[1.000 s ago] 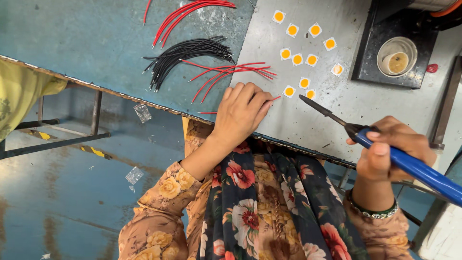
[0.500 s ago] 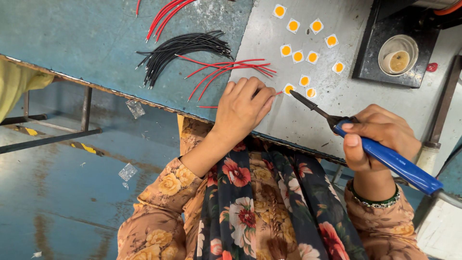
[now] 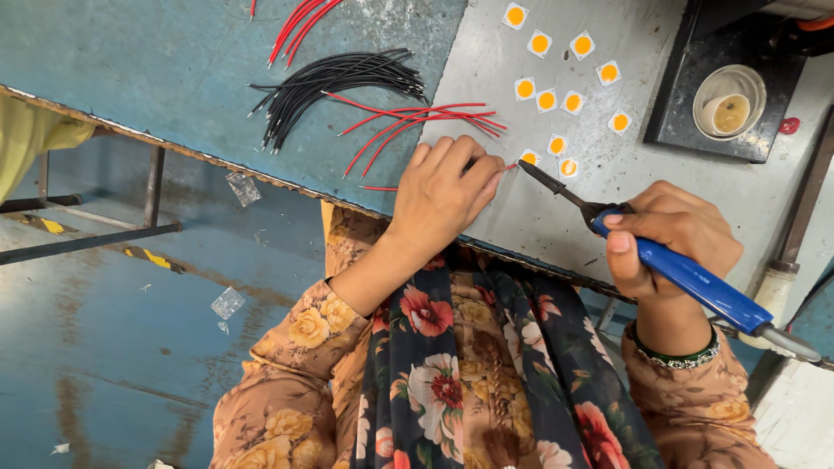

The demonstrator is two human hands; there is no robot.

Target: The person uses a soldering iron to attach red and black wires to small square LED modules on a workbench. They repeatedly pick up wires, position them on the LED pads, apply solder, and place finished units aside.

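Pinching a red wire (image 3: 508, 167) at the near edge of the grey bench plate (image 3: 530, 217), the left hand (image 3: 443, 195) lies curled, fingers together. The right hand (image 3: 673, 234) is clamped on a blue-handled soldering iron (image 3: 660, 256), its tip touching the wire end beside a square yellow chip (image 3: 528, 157). More chips (image 3: 556, 95) spread toward the far edge; loose red wires (image 3: 417, 122) and black wires (image 3: 334, 82) crowd the left; a cup (image 3: 728, 102) stands on a black tray (image 3: 686, 113).
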